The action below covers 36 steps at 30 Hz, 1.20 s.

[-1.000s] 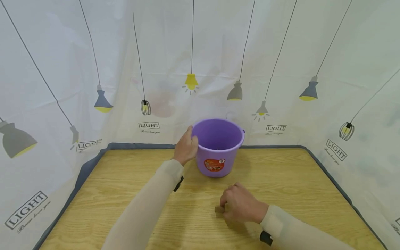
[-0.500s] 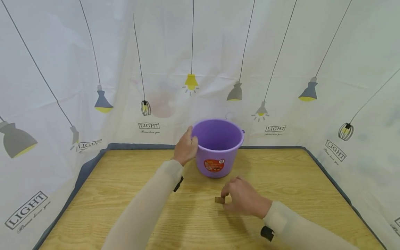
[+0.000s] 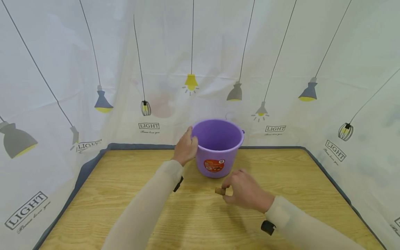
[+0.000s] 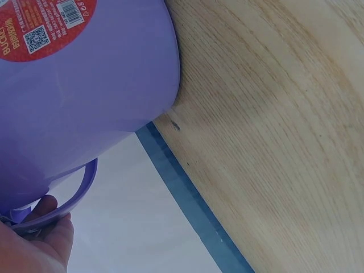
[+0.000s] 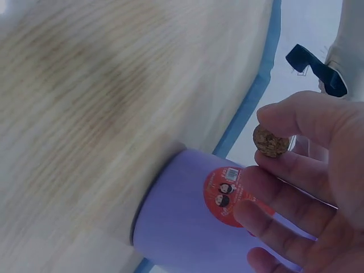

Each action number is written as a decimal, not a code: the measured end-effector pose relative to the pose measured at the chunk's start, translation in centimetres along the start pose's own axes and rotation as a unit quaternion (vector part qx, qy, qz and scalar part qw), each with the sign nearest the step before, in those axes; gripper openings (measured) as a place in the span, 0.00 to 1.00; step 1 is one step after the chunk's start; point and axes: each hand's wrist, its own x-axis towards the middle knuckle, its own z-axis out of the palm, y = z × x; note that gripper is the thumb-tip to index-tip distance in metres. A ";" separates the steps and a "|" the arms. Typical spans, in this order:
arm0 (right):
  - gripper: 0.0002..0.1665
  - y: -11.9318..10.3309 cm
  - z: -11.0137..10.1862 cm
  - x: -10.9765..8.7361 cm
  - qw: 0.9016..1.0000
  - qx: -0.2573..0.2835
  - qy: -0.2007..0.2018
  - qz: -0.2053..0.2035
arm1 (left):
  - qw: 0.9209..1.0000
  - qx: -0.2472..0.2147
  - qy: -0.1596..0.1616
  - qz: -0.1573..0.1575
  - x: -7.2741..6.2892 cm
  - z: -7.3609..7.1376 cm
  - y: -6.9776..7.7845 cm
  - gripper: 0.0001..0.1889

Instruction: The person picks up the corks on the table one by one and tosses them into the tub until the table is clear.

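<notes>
A purple plastic bucket (image 3: 229, 161) stands upright near the back of the table, a red label on its front. My left hand (image 3: 185, 147) grips it at the left side of the rim. In the left wrist view, fingers curl around the bucket's purple handle (image 4: 87, 183). My right hand (image 3: 247, 191) pinches a small brown cork (image 3: 220, 191) between thumb and index finger, in front of the bucket and slightly right. One round, speckled end of it shows in the right wrist view, with the other fingers spread loosely near the label.
Pale wood-grain table (image 3: 125, 208) spreads around the bucket. White fabric printed with hanging lamps (image 3: 175, 52) encloses the back and both sides, with a dark blue border (image 3: 268, 147) along the table's edge. A black strap (image 3: 267, 227) sits at the right wrist.
The right hand has moved forward, toward the bucket, and lifted the cork with it. The left hand and the bucket have stayed in place.
</notes>
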 end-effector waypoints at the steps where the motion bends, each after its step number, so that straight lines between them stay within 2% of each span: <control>1: 0.07 0.0 -0.1 0.0 1.000 0.000 0.002 0.000 | 1.000 -0.001 -0.001 -0.001 0.0 0.0 0.0 0.33; 8: 0.08 0.2 -0.7 0.5 1.000 0.004 0.004 0.012 | 1.000 -0.002 0.000 0.001 0.0 0.1 -0.1 0.33; 20: 0.11 0.3 -1.7 1.4 0.998 0.012 0.036 0.041 | 1.000 -0.004 0.002 0.006 0.1 0.1 -0.2 0.33; 24: 0.08 0.3 -2.1 1.7 0.997 0.023 0.051 0.047 | 1.000 -0.006 0.004 0.004 0.1 0.1 -0.3 0.33; 36: 0.08 0.7 -3.2 2.4 0.995 -0.002 0.075 0.062 | 1.000 -0.007 0.003 0.003 0.1 0.2 -0.3 0.33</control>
